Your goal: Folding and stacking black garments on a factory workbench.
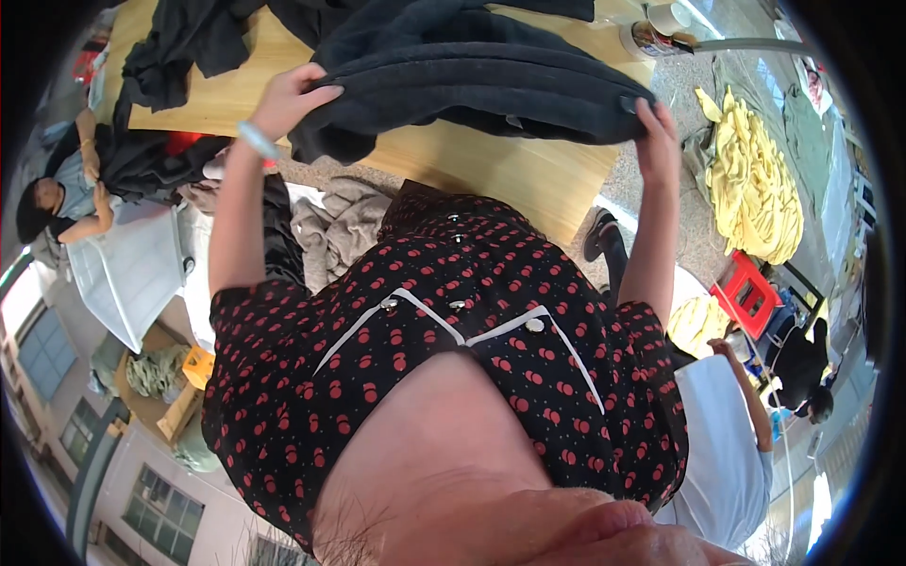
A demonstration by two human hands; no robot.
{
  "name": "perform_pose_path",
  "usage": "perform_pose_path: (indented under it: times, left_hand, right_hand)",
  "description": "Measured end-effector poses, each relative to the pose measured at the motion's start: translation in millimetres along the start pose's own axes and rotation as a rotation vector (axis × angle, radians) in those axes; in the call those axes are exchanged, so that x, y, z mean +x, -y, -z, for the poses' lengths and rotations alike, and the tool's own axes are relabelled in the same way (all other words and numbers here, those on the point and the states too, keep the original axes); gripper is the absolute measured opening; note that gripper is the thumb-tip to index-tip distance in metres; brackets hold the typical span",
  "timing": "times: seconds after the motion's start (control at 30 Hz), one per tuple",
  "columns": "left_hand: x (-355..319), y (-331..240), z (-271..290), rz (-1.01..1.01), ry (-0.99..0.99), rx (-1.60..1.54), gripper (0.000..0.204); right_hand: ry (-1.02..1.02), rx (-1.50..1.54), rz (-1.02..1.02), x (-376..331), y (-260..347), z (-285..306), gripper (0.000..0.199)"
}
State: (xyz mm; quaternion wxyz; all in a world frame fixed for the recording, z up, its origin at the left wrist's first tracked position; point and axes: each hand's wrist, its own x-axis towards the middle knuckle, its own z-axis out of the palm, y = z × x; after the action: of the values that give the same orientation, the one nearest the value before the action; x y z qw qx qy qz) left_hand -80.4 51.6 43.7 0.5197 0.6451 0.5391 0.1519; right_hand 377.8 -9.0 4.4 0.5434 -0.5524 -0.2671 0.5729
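Observation:
A black garment (pixel 472 83), with a long seamed band along its near edge, is stretched between my two hands above a pale wooden table (pixel 538 174). My left hand (pixel 293 102) grips one end of the band, thumb on top, a pale bracelet at the wrist. At the other end, my right hand (pixel 658 140) pinches the cloth with the thumb in front; its other fingers are partly hidden. Folds of the garment hang down near my left hand and trail away over the table's far side. Its exact kind I cannot make out.
More dark cloth (pixel 193 52) lies on the table's left. Grey-brown cloth (pixel 344 222) is heaped below its near edge. A yellow cloth pile (pixel 755 179) and red stool (pixel 748 294) are at right. A person (pixel 71 193) sits left by a white bin (pixel 132 269); other people are at right.

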Motion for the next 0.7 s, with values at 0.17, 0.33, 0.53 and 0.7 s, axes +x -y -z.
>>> perform_pose_path:
  times: [0.17, 0.33, 0.53, 0.7]
  left_hand:
    - [55, 62, -44, 0.171, 0.077, 0.750, 0.035]
    - [59, 1, -67, -0.078, -0.094, 1.116, 0.043]
    - [120, -15, -138, -0.370, 0.027, 0.797, 0.026]
    - [157, -5, -190, -0.416, 0.115, 1.106, 0.022]
  right_hand:
    - [-0.171, -0.532, -0.094, 46, -98, 19, 0.025]
    - [-0.330, -1.136, 0.397, 30, -88, -9, 0.018]
    - [0.239, -1.160, 0.560, 33, -116, -59, 0.014]
    - [0.196, -1.369, 0.547, 31, -144, -78, 0.031]
